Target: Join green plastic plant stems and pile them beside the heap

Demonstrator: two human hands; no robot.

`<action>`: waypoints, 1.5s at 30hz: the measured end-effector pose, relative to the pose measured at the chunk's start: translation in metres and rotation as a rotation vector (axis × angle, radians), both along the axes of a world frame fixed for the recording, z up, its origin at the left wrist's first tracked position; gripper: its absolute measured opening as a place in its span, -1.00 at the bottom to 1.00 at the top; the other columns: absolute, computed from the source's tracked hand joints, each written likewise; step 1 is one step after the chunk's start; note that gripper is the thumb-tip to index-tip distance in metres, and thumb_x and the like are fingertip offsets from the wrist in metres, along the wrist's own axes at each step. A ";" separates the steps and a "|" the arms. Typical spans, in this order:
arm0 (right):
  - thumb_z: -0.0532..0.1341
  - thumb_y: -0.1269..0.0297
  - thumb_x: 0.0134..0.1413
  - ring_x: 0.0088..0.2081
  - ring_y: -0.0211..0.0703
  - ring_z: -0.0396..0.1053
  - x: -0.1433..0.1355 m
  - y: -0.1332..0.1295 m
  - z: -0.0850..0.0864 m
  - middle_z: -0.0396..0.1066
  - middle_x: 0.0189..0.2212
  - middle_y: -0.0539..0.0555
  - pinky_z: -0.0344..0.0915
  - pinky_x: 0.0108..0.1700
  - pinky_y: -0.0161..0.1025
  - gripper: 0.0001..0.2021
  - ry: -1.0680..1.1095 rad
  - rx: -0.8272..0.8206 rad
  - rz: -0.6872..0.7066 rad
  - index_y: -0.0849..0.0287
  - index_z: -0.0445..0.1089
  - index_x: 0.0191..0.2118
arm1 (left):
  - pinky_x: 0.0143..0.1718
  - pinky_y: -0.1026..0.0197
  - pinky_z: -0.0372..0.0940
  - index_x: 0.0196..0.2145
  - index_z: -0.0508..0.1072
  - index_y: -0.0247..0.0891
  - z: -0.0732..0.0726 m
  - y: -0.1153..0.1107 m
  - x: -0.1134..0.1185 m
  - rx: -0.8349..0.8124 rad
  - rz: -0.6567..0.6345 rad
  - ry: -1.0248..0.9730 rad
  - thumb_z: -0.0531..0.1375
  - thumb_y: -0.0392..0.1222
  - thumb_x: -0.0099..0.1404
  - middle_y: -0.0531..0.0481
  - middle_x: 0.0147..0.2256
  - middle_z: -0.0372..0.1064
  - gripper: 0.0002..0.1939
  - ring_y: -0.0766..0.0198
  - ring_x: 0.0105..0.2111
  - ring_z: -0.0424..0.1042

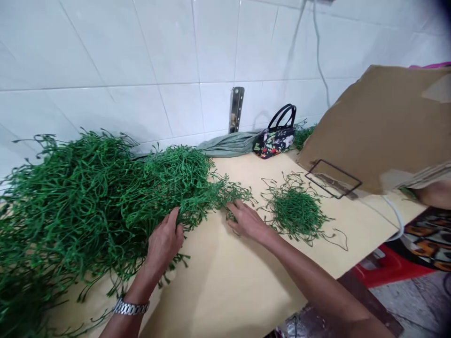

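A big tangled heap of thin green plastic-looking stems (95, 202) with small knobbed tips covers the left side of the table. My left hand (165, 240), with a metal watch on its wrist, rests against the heap's near right edge. Its thumb and index finger are apart; the other fingertips are hidden. At the heap's right end, my right hand (246, 220) has its fingers curled on a thin spread of green stems (230, 190). Right of that hand lies a smaller separate pile of green stems (298, 209).
The pale tabletop (211, 281) meets a white tiled wall. Toward the back are a grey-green cloth (229, 144) and a floral handbag (275, 141). A large cardboard piece (380, 126) with a black wire frame (333, 178) leans at right. Another person's arm (435, 193) shows beyond, above a red stool (387, 270).
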State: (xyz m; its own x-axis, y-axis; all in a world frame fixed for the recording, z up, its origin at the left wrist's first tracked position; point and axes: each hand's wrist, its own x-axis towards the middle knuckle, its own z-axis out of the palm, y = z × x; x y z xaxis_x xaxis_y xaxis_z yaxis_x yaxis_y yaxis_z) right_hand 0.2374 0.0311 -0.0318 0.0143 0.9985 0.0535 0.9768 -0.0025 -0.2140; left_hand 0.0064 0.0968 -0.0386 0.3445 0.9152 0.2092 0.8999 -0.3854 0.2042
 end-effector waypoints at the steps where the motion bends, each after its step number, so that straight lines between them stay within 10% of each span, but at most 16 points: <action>1: 0.15 0.24 0.05 -0.12 0.01 0.34 0.000 -0.005 0.002 0.23 -0.02 0.25 0.32 -0.14 -0.12 -0.51 0.002 0.022 0.003 0.13 0.15 0.14 | -0.14 0.08 0.30 0.11 0.17 -0.38 0.000 -0.003 0.000 -0.013 -0.010 0.010 -0.06 -0.25 0.24 -0.26 0.00 0.33 -0.53 0.02 -0.10 0.40; 6: 0.03 0.22 0.17 -0.02 -0.06 0.27 0.016 -0.049 0.010 0.18 0.07 0.19 0.32 -0.09 -0.17 -0.58 0.022 0.332 0.013 0.11 0.12 0.15 | -0.24 0.12 0.32 0.11 0.17 -0.32 0.009 -0.010 -0.005 -0.087 0.000 0.039 -0.05 -0.18 0.25 -0.21 -0.10 0.40 -0.53 0.03 -0.19 0.45; 13: 0.08 0.33 0.13 0.07 0.03 0.15 0.034 -0.096 -0.042 0.27 0.02 0.18 0.05 0.10 0.09 -0.63 -0.158 0.282 0.133 0.12 0.21 0.08 | -0.38 0.19 0.29 0.09 0.19 -0.29 0.015 -0.011 -0.003 -0.151 0.015 0.086 -0.04 -0.15 0.24 -0.13 -0.30 0.45 -0.53 0.08 -0.33 0.46; 19: 0.03 0.27 0.18 0.19 0.13 -0.02 0.106 -0.068 -0.061 0.21 0.11 0.10 -0.33 0.16 0.29 -0.68 -0.293 0.290 -0.005 0.04 0.25 0.06 | -0.43 0.20 0.30 0.09 0.20 -0.39 0.016 -0.014 -0.003 -0.160 -0.011 0.094 -0.06 -0.15 0.25 -0.11 -0.41 0.45 -0.52 0.12 -0.43 0.45; 24: 0.04 0.33 0.16 0.10 0.12 0.12 0.144 -0.030 -0.058 0.34 -0.02 0.19 -0.18 0.15 0.19 -0.74 -0.228 0.370 -0.024 0.17 0.39 -0.09 | -0.37 0.19 0.34 0.12 0.16 -0.37 0.014 -0.017 -0.006 -0.158 -0.021 0.026 -0.07 -0.14 0.26 -0.16 -0.27 0.46 -0.50 0.13 -0.34 0.48; 32: 0.03 0.33 0.16 -0.16 -0.16 0.33 0.106 -0.034 -0.022 0.43 -0.21 0.12 0.22 -0.04 -0.20 -0.75 -0.116 0.435 -0.037 0.17 0.39 -0.13 | -0.27 0.08 0.39 0.15 0.11 -0.24 -0.004 -0.024 -0.013 0.115 -0.086 -0.056 -0.05 -0.04 0.28 -0.23 0.03 0.29 -0.49 -0.01 -0.07 0.39; 38: 0.11 0.25 0.09 0.04 -0.08 0.20 0.071 0.003 0.000 0.19 0.06 0.21 0.20 0.04 -0.19 -0.49 0.101 0.459 -0.047 0.20 0.09 0.17 | -0.17 0.02 0.36 0.12 0.11 -0.23 -0.003 -0.042 -0.002 0.541 -0.261 -0.074 0.07 -0.21 0.24 -0.30 0.06 0.23 -0.51 -0.02 -0.06 0.37; 45: 0.11 0.46 0.00 -0.37 -0.23 0.38 0.053 0.041 -0.013 0.42 -0.37 0.06 0.29 -0.29 -0.33 -0.80 0.279 0.327 0.017 0.19 0.43 -0.26 | -0.08 0.06 0.33 -0.09 0.30 -0.32 0.007 -0.067 0.006 0.600 -0.499 -0.100 0.10 -0.41 0.16 -0.32 -0.05 0.31 -0.68 0.04 -0.03 0.33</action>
State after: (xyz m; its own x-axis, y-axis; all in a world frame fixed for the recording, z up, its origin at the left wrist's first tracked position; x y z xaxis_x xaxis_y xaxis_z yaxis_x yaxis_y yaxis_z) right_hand 0.2906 0.0718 -0.0444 0.0571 0.9298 0.3637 0.8805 0.1248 -0.4574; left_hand 0.0128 0.0300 -0.0314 0.6383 0.3783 0.6705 0.5799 -0.8091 -0.0955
